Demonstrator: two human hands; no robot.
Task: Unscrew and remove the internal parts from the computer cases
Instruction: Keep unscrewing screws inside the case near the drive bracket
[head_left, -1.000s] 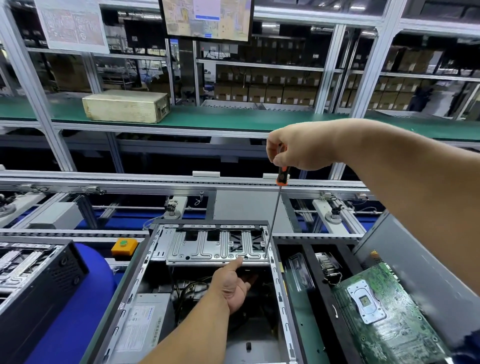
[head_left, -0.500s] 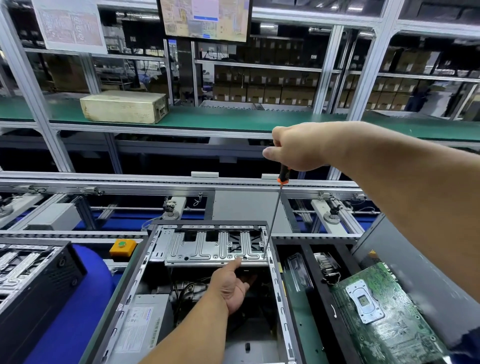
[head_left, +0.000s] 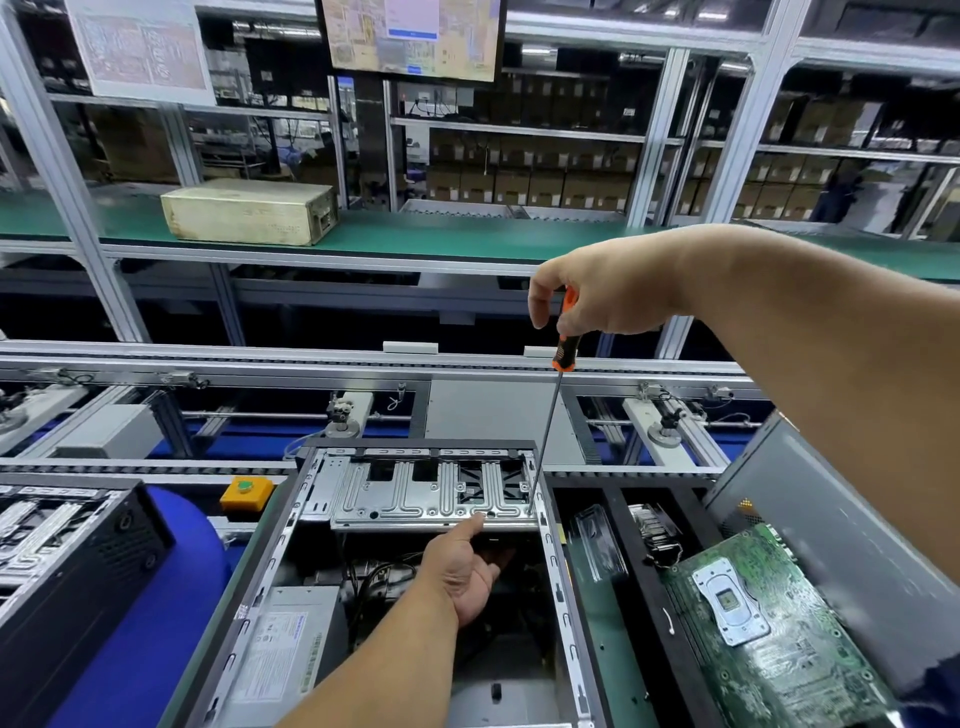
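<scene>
Your right hand (head_left: 602, 296) has regripped the orange-and-black long-shaft screwdriver (head_left: 551, 410) since a moment ago; its tip stays at the silver ribbed metal drive cage (head_left: 415, 493).
The cage sits at the far end of the open grey computer case (head_left: 563, 587), below your right hand. Your left hand (head_left: 462, 571) reaches in under it, thumb touching the cage's near edge, fingers loosely open. A green motherboard (head_left: 779, 639) lies at the right.

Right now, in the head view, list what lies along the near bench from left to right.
Black computer case → yellow button box → open computer case with the left hand inside it → green circuit board → grey panel.
</scene>
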